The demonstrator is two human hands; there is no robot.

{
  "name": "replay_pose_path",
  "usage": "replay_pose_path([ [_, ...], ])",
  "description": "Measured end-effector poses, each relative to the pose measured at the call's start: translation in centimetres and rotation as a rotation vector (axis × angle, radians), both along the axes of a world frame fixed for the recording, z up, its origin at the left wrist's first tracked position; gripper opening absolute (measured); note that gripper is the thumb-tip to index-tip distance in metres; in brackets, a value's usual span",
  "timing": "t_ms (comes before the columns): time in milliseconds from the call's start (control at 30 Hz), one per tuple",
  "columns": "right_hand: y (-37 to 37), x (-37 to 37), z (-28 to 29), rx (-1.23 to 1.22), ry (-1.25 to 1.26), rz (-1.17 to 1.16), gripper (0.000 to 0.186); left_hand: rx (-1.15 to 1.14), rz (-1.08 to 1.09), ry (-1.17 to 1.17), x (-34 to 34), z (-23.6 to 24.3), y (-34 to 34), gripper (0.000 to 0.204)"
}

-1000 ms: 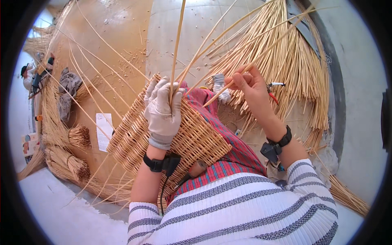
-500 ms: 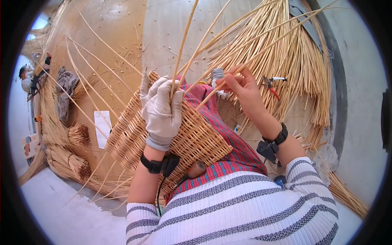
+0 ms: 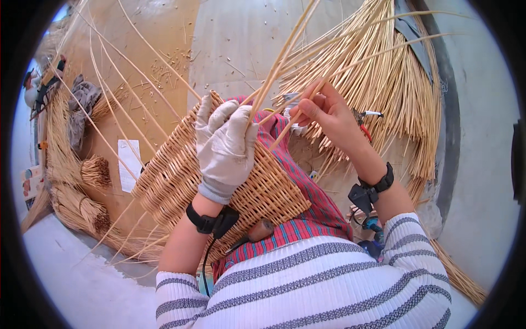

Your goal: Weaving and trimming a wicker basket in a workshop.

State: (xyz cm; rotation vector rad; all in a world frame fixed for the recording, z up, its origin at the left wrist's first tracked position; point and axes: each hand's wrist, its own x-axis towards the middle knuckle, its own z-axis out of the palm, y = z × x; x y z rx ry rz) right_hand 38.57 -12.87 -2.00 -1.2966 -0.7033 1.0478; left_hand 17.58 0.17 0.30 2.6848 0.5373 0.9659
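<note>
On my lap a woven wicker basket [image 3: 274, 183] is tilted, with long uncut rods sticking out around its edge. My left hand [image 3: 226, 148], in a whitish work glove, lies on the upper edge with its fingers closed round pale wicker rods [image 3: 280, 60] that rise up and to the right. To its right, my bare right hand [image 3: 331, 118] pinches another wicker rod [image 3: 284, 131] between thumb and fingers. That rod's lower end meets the basket's edge. A red striped cloth [image 3: 323, 200] lies under the basket.
A large fan of loose rods [image 3: 378, 71] lies at the far right, with red-handled pruning shears [image 3: 365, 130] on it. A wooden-handled tool [image 3: 260, 230] rests by my waist. At left are tied rod bundles [image 3: 87, 211], a paper sheet [image 3: 127, 164], a grey cloth [image 3: 82, 104] and another person [image 3: 32, 90].
The rods in my left hand have swung to the right and now lean closer together. My left hand has shifted slightly right along the edge. My right hand keeps its pinch.
</note>
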Motion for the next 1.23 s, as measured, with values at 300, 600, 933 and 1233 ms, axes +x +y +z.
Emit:
replay_pose_path([
  [300, -2.2, -7.7, -1.0, -0.045, 0.236, -0.084, 0.022, 0.029, 0.028, 0.022, 0.3, -0.3, -0.5, 0.032],
  [600, -1.9, -4.0, 4.4, 0.298, -1.314, 0.301, 0.02, -0.056, -0.03, 0.017, 0.2, -0.3, 0.0, 0.025],
  [933, 2.2, -2.2, 3.3, 0.083, -1.448, 0.883, 0.017, -0.067, 0.057, 0.059, 0.2, -0.7, -0.9, 0.024],
  [1233, 1.3, -3.0, 0.6, 0.248, -1.437, 0.537, 0.021, -0.481, 0.079, 0.029, -1.4, 0.1, -0.4, 0.025],
])
